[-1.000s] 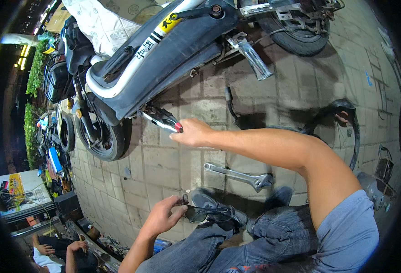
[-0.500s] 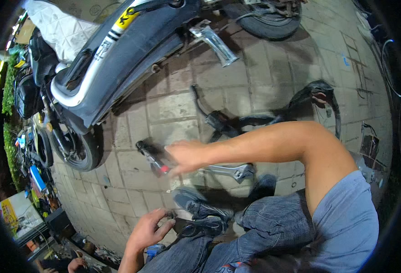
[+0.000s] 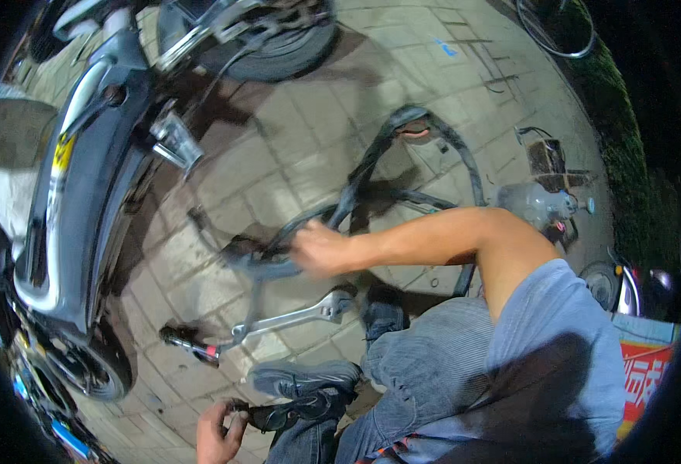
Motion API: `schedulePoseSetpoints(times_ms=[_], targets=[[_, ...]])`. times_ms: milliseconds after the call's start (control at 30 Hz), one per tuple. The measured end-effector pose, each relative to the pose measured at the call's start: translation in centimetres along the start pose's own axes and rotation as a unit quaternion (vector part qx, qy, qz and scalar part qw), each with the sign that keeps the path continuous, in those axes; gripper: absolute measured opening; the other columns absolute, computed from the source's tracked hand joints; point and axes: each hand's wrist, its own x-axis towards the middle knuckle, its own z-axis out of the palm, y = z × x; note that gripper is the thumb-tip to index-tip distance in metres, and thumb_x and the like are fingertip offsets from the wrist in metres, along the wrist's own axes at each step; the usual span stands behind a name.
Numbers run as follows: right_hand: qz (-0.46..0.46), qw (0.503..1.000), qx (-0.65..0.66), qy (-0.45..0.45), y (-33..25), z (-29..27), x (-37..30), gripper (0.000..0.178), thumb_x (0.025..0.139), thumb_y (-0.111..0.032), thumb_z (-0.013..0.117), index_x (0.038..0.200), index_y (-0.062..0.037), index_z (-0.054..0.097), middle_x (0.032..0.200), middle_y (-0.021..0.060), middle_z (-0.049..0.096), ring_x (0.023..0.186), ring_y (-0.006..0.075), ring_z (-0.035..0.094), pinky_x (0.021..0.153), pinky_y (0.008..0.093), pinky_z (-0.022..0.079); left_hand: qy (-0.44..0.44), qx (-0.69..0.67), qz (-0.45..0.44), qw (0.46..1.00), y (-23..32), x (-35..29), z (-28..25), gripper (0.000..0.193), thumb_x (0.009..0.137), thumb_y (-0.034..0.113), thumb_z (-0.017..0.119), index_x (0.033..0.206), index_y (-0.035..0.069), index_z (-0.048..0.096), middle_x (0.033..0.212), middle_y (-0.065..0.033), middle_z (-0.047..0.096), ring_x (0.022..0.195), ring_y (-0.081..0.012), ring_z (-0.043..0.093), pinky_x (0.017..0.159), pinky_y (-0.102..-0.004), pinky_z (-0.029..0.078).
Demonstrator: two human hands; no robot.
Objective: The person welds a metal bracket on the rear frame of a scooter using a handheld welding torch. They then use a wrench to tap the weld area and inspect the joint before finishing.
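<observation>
My right hand (image 3: 323, 249) reaches across the paving with curled, blurred fingers, closed at the near part of a black taped wiring harness (image 3: 346, 203). The harness spreads in loops over the bricks, and its end by my hand is smeared by motion. My left hand (image 3: 221, 430), low in the picture, pinches a slim black piece (image 3: 282, 414) beside my shoe; its kind is unclear. An adjustable wrench (image 3: 300, 314) lies in front of my feet. At its left end rests a short black-and-silver tool (image 3: 191, 345) with a red band.
A grey scooter (image 3: 85, 193) stands along the left, its wheel (image 3: 279, 50) at the top. Near it is a clear plastic packet (image 3: 177, 141). On the right are a clear plastic bottle (image 3: 527, 203), a dark box-shaped part (image 3: 546, 157) and a hedge (image 3: 607, 100).
My right hand has gone from beside the black-and-silver tool to the harness. My left hand still pinches the black piece. The view has turned toward the right.
</observation>
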Motion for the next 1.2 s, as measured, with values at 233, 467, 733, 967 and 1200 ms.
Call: schedulePoseSetpoints(times_ms=[233,467,733,967,1200], targets=[[-0.067,0.993,-0.093,-0.015,-4.5,-1.4,3.7,0.071,0.059,-0.057,0.079,0.105,-0.0071,0.059,0.109,0.0073,0.056,0.111,0.0276,0.049,0.097,0.0597,0.035,-0.031,0.008,-0.008,0.999,1.8,1.9,-0.8,0.017,0.094,0.013,0.061,0.102,-0.002,0.065,0.090,-0.0138,0.068,0.082,-0.0210,0.062,0.073,-0.0328,0.049],[0.018,0.969,-0.229,0.094,5.2,-0.3,0.7,0.019,0.083,-0.019,0.060,0.097,-0.0097,0.068,0.106,0.0080,0.063,0.107,0.0247,0.056,0.091,0.0597,0.039,-0.041,-0.022,-0.003,0.999,-0.2,2.3,-1.2,0.017,0.094,0.010,0.060,0.104,-0.003,0.064,0.093,-0.0123,0.068,0.085,-0.0192,0.061,0.077,-0.0322,0.049],[0.062,0.987,-0.104,-0.107,7.3,-1.6,2.1,0.015,0.069,-0.016,0.071,0.082,-0.0091,0.070,0.078,0.0100,0.070,0.078,0.0312,0.069,0.071,0.0517,0.047,-0.074,-0.024,0.055,0.995,0.7,6.0,-3.1,0.019,0.095,0.012,0.058,0.107,-0.001,0.065,0.096,-0.0112,0.068,0.093,-0.0193,0.060,0.084,-0.0332,0.047],[0.165,0.969,0.022,-0.185,-2.6,-10.9,-1.1,0.021,0.064,-0.011,0.071,0.084,-0.0046,0.073,0.089,0.0138,0.072,0.087,0.0329,0.069,0.069,0.0454,0.055,-0.078,-0.114,-0.101,0.985,3.5,5.0,-8.6,0.016,0.089,0.005,0.063,0.101,-0.004,0.063,0.086,-0.0041,0.063,0.076,-0.0096,0.054,0.067,-0.0262,0.045],[0.265,0.955,0.074,-0.109,-16.2,-23.8,-6.6,0.012,0.066,-0.013,0.068,0.076,-0.0116,0.075,0.082,0.0105,0.073,0.080,0.0281,0.071,0.062,0.0410,0.055,-0.033,-0.182,-0.103,0.977,17.1,-12.8,-18.7,0.016,0.091,-0.003,0.056,0.107,-0.002,0.057,0.095,-0.0041,0.060,0.089,-0.0111,0.054,0.080,-0.0239,0.044]])
